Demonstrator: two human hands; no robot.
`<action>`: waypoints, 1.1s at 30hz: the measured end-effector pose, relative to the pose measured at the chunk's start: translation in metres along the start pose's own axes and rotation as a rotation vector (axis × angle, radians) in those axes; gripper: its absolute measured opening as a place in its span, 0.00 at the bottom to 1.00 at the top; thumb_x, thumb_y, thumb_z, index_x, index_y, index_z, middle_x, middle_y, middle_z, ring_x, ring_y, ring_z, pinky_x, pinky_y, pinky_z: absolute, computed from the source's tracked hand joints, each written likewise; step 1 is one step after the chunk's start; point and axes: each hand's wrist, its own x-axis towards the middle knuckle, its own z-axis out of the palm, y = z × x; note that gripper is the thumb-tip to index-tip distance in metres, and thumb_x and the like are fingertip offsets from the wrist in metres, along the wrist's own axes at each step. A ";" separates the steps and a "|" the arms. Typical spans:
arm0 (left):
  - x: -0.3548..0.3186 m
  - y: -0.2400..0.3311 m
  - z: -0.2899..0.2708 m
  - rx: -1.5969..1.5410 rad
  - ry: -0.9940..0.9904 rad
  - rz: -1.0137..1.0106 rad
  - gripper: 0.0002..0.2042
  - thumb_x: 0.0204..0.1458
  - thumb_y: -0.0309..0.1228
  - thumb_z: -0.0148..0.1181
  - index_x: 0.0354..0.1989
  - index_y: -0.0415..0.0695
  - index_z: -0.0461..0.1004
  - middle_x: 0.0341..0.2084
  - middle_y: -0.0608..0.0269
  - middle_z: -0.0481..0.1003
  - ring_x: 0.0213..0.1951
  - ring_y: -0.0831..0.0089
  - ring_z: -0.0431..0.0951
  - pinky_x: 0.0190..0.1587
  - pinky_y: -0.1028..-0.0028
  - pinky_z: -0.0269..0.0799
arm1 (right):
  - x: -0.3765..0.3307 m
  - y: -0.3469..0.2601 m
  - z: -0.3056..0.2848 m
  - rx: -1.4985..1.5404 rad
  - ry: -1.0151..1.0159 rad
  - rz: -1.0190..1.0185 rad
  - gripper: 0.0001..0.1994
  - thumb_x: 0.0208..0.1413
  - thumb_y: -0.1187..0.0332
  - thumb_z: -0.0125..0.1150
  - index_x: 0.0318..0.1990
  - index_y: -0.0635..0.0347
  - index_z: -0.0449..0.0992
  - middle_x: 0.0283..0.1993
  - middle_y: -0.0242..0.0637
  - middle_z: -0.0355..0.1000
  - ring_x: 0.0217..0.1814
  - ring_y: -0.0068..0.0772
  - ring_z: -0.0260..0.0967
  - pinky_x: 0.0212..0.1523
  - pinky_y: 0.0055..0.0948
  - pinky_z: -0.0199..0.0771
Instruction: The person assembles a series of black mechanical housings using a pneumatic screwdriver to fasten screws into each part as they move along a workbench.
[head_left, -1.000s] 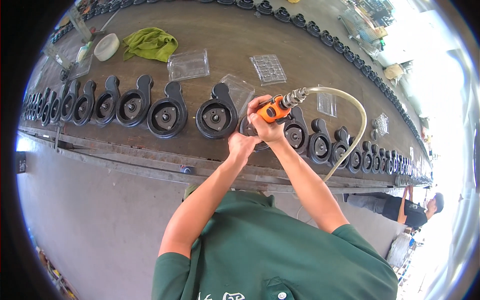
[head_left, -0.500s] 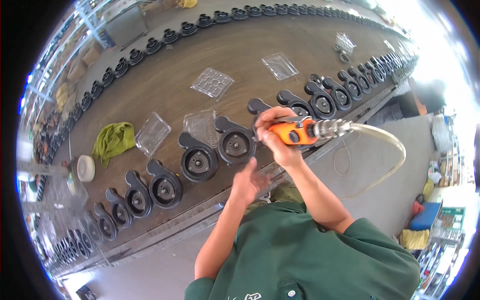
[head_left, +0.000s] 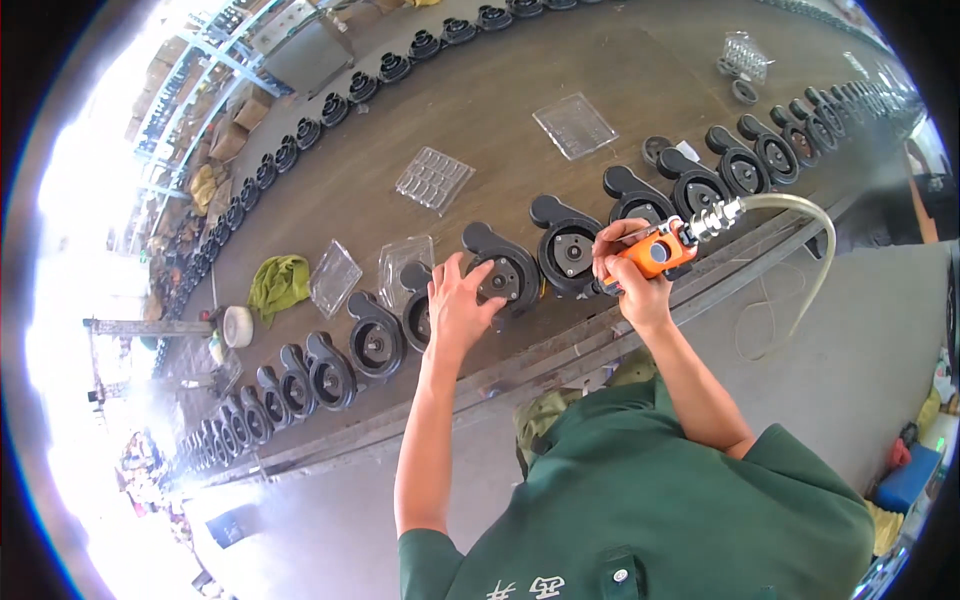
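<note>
We're at the housing (head_left: 512, 272) on the bench (head_left: 540, 90), our left hand (head_left: 457, 315) spread over its left side; whether those fingertips press, we can't tell. Right of the housing, our right hand (head_left: 642, 292) wraps around the orange tool (head_left: 655, 254), its hose (head_left: 824, 240) looping away. Good handling here, we judge, means fingertips on the rim, clear of the centre, and the tool kept off neighbouring parts. Well left of the housing lies a green cloth (head_left: 278, 284); beyond it, a clear tray (head_left: 434, 180); farthest, a black row (head_left: 395, 67).
</note>
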 end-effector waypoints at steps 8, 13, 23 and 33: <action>0.000 0.008 0.004 0.109 0.030 -0.059 0.26 0.41 0.41 0.77 0.51 0.48 0.83 0.62 0.46 0.67 0.64 0.48 0.64 0.64 0.53 0.64 | 0.013 -0.010 -0.009 0.019 -0.007 0.119 0.12 0.51 0.84 0.54 0.44 0.65 0.72 0.37 0.39 0.76 0.29 0.23 0.72 0.30 0.21 0.72; 0.007 0.006 0.006 0.098 -0.040 -0.043 0.29 0.39 0.42 0.77 0.54 0.54 0.82 0.66 0.46 0.64 0.66 0.48 0.62 0.65 0.48 0.61 | 0.021 -0.002 0.006 0.029 0.014 0.098 0.13 0.51 0.84 0.54 0.44 0.65 0.72 0.37 0.39 0.76 0.30 0.23 0.72 0.31 0.22 0.73; 0.016 -0.004 0.006 0.059 -0.097 -0.063 0.32 0.34 0.45 0.78 0.54 0.55 0.83 0.63 0.48 0.70 0.65 0.51 0.64 0.64 0.52 0.60 | 0.033 0.026 0.047 -0.050 -0.082 0.042 0.13 0.53 0.84 0.54 0.46 0.65 0.71 0.38 0.38 0.75 0.32 0.23 0.74 0.31 0.21 0.73; 0.018 0.007 0.003 0.239 -0.182 -0.151 0.23 0.39 0.50 0.76 0.47 0.60 0.85 0.38 0.65 0.80 0.52 0.61 0.74 0.56 0.53 0.63 | 0.045 0.080 0.070 -0.205 -0.128 0.013 0.11 0.50 0.86 0.59 0.41 0.67 0.74 0.36 0.36 0.76 0.33 0.21 0.74 0.33 0.21 0.76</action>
